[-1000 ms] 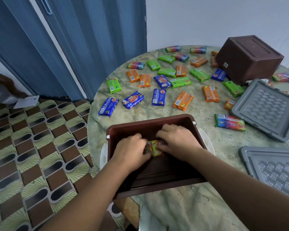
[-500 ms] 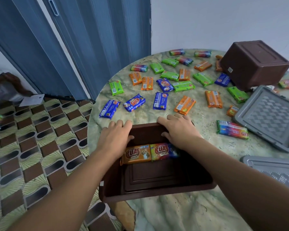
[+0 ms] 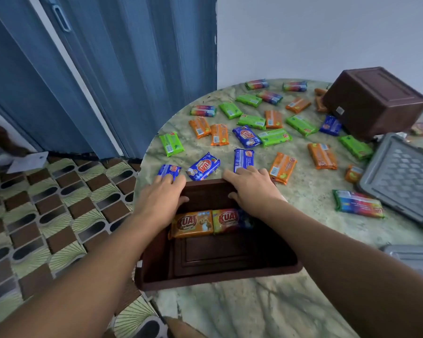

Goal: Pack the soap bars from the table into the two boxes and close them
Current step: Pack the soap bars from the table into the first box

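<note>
An open brown box [image 3: 220,280] stands at the table's near edge. An orange soap bar [image 3: 192,224] and a multicoloured soap bar [image 3: 226,219] lie side by side against its far wall. My left hand [image 3: 160,200] reaches over the far left rim, its straight fingers resting on a blue bar [image 3: 169,170]. My right hand [image 3: 252,186] reaches over the far right rim, fingertips touching another blue bar [image 3: 243,158]. A third blue bar [image 3: 203,166] lies between them. Several green, orange, blue and multicoloured bars are spread over the marbled table [image 3: 254,308].
A second brown box [image 3: 374,101] lies upside down at the back right. One grey lid [image 3: 401,176] lies right of the bars, another [image 3: 415,259] at the right edge. A multicoloured bar [image 3: 358,203] lies by the lid. A blue folding door [image 3: 108,69] and patterned floor are left.
Both hands let go of the two bars inside the box, lifted out and moved forward over the far rim onto the blue bars on the table.
</note>
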The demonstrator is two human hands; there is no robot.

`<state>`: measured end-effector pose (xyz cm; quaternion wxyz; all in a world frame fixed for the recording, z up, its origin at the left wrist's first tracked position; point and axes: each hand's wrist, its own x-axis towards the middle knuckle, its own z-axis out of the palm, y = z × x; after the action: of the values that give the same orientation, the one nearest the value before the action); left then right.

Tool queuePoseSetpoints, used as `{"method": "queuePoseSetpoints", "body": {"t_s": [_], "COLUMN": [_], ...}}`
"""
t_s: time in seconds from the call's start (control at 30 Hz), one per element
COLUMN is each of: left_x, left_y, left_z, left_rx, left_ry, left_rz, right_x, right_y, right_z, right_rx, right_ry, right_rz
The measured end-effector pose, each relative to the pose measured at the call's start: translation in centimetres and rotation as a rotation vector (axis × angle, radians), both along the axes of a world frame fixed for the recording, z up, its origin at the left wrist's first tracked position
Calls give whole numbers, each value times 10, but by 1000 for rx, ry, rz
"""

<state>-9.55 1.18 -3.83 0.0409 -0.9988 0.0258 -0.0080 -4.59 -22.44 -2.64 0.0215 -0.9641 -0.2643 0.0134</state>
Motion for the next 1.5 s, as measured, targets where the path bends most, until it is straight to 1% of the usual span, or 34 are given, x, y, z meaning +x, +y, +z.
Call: {"method": "queuePoseSetpoints", "body": {"t_s": [0.1,0.27,0.3,0.37,0.4,0.43,0.47,0.5,0.53,0.57,0.6,0.63,0.73,0.8,0.9,0.97,1.03,1.17,1.23,1.3,1.37,1.5], "left_x": [15,20,21,26,30,36,43,53,66,79,92,104,126,136,154,161,162,164,164,161,158,155], "left_y": [27,44,45,47,47,47,46,46,47,49,52,55,61,65,71,72,69,64,64,67,70,69], "left_z": [3,7,10,22,32,43,52,57,58,57,53,48,27,10,-15,-22,-29,-49,-61,-57,-49,-12], "left_rx": [17,11,14,2,-51,-165,-287,-377,-407,-405,-362,-307,-140,-71,-37,-34,-53,-145,-177,-268,-397,-690], "left_ry": [6,29,56,188,285,370,417,410,375,337,319,321,436,502,613,674,722,706,665,588,532,385], "left_rz": [-14,-38,-51,-72,-54,-19,16,36,51,54,51,48,99,123,191,267,314,400,430,423,444,456], "right_x": [10,18,18,17,17,18,20,24,31,39,48,59,91,108,125,132,135,132,132,131,129,120], "right_y": [29,46,47,47,49,53,58,65,73,80,87,92,105,113,121,124,127,134,133,132,133,135], "right_z": [0,1,4,12,17,24,29,34,37,38,38,36,25,17,0,-15,-26,-32,-30,-27,-21,3], "right_rx": [21,9,0,-13,-2,30,75,131,185,216,222,209,124,-2,-208,-290,-341,-396,-408,-375,-271,36], "right_ry": [6,54,68,109,150,198,242,278,309,334,351,369,449,490,525,521,475,326,231,160,131,109], "right_rz": [-19,-53,-55,-62,-88,-123,-156,-184,-208,-217,-208,-194,-186,-143,-81,-75,-81,-70,-40,-28,-47,-174]}}
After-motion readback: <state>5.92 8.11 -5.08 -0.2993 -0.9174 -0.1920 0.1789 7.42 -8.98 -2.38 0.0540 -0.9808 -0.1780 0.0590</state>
